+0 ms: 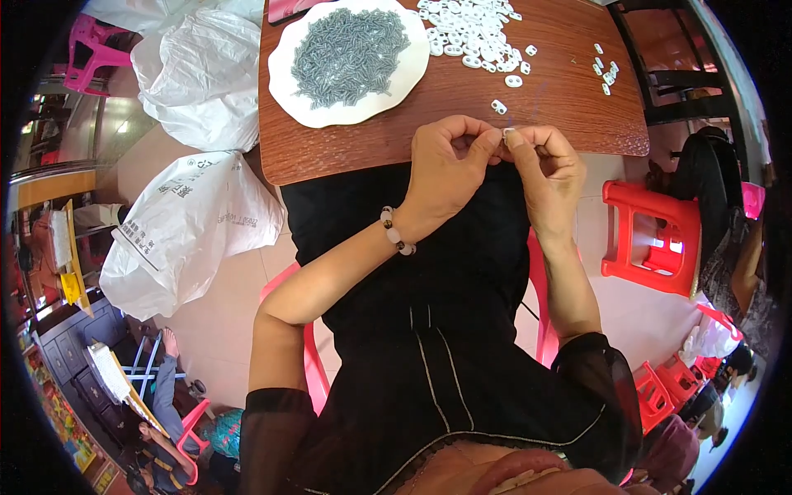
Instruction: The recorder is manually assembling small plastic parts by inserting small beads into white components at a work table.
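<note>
My right hand [551, 173] is closed in a pinch on a small white two-holed plastic piece [507, 132] just past the table's near edge. Right beside it, the thumb and index finger of my left hand [445, 169] are pressed together; whatever they hold is too small and hidden to make out. A loose white two-holed piece [498, 107] lies on the wood in front of my fingers. Farther back spreads a pile of the same white pieces [474, 33]. To the left, a scalloped white plate [285, 91] bears a heap of small grey spring-like parts [351, 58].
The brown wooden table [462, 91] ends just before my lap. A small group of white pieces [606, 74] lies at its right side. White sacks [198, 227] stand on the floor at left, a red stool [656, 235] at right. Other people sit around the room's edges.
</note>
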Action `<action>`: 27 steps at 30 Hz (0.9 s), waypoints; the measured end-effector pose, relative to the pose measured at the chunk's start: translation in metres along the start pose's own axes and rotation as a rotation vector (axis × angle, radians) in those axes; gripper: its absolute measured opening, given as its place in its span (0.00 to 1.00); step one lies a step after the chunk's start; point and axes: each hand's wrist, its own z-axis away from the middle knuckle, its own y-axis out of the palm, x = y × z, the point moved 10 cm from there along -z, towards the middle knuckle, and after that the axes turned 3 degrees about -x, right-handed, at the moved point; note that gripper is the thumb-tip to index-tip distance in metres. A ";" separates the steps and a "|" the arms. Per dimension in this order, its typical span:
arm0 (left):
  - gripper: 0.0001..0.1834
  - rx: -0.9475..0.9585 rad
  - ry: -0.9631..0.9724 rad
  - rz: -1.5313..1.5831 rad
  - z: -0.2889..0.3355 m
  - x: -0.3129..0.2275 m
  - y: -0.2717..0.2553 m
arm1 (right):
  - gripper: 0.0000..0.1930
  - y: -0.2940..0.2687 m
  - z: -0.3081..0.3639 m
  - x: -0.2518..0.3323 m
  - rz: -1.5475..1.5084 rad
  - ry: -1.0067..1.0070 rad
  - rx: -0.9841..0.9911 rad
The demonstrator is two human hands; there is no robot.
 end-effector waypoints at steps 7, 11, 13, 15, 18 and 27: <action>0.09 -0.009 0.024 -0.029 0.000 0.003 -0.002 | 0.03 0.007 0.003 0.011 -0.037 -0.050 0.001; 0.09 -0.005 0.011 -0.007 -0.001 0.003 -0.003 | 0.04 0.008 0.002 0.009 -0.099 -0.004 0.001; 0.09 0.001 0.014 -0.012 -0.001 0.003 -0.003 | 0.04 0.006 0.000 0.005 -0.133 0.011 0.002; 0.11 0.032 0.007 0.066 -0.001 0.005 -0.001 | 0.04 0.005 -0.002 0.003 -0.167 0.027 0.004; 0.13 0.049 -0.015 0.084 -0.002 0.007 -0.001 | 0.05 0.004 -0.003 -0.004 -0.221 0.098 0.003; 0.12 0.047 -0.012 0.106 -0.001 0.004 0.000 | 0.06 0.003 -0.006 -0.013 -0.288 0.155 0.012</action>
